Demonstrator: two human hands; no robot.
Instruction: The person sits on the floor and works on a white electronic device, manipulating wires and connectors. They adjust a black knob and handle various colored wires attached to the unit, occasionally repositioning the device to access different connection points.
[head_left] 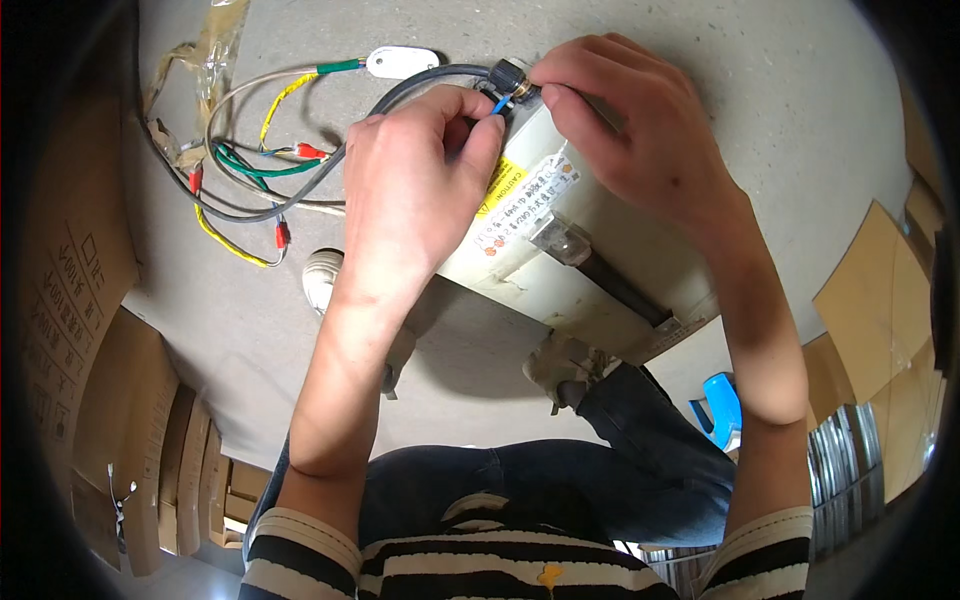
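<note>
**Thin blue wire at risk where both hands crowd the cable fitting**

The cream-coloured box (pixel 560 250) lies tilted on the concrete floor (pixel 800 110), propped against the person's shoe, its far end carrying a black cable fitting (pixel 507 74). The left hand (pixel 420 180) pinches a thin blue wire (pixel 500 102) between thumb and forefinger just beside that fitting; the right hand (pixel 630 130) grips the fitting itself with its fingertips.

A hard tug could snap or kink the blue wire — it is slight and held right at its end. Twisting the fitting may also drag the grey cable (pixel 400 95), pulling the loose coloured leads (pixel 250 165) on the far left into a tangle. The box, resting unevenly, could slip.
</note>
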